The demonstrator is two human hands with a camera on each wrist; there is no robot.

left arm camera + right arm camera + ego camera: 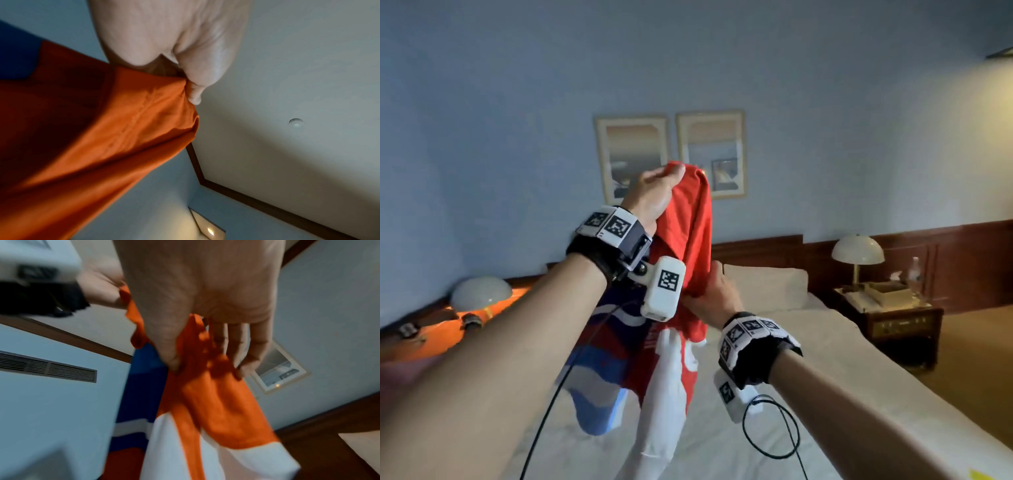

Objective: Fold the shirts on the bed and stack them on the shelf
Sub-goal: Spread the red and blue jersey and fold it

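A red, blue and white shirt [690, 240] hangs in the air above the white bed [774, 377], held up in front of the far wall. The left hand [654, 192] is raised high and grips the top edge of the red cloth, thumb and fingers curled round a bunched fold. The right hand [717, 293], lower and to the right, pinches the red cloth partway down, thumb against fingers. The blue and white parts of the shirt dangle below both hands, just over the sheet. Two framed pictures [671, 154] hang on the far wall behind the shirt, and a domed lamp [858, 255] stands on a nightstand [893, 325] at the right of the bed.
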